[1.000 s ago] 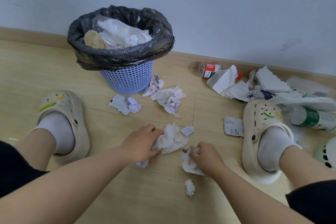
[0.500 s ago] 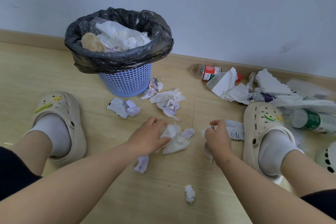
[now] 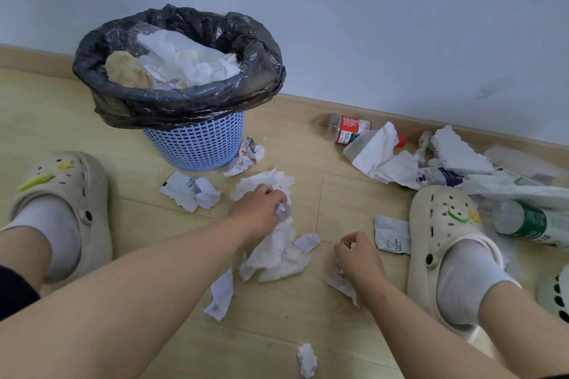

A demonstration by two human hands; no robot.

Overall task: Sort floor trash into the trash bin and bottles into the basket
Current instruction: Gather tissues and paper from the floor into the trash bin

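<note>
1. The left hand clutches a crumpled tissue on the floor, just near of the trash bin.
2. The right hand grips paper scraps.
3. A bottle lies far right.

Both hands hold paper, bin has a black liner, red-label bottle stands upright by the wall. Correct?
One error: the bottle lies on its side by the wall, as the head view shows. The rest holds: the left hand grips tissue, the right hand grips a scrap, and the bin has a black liner.
</note>
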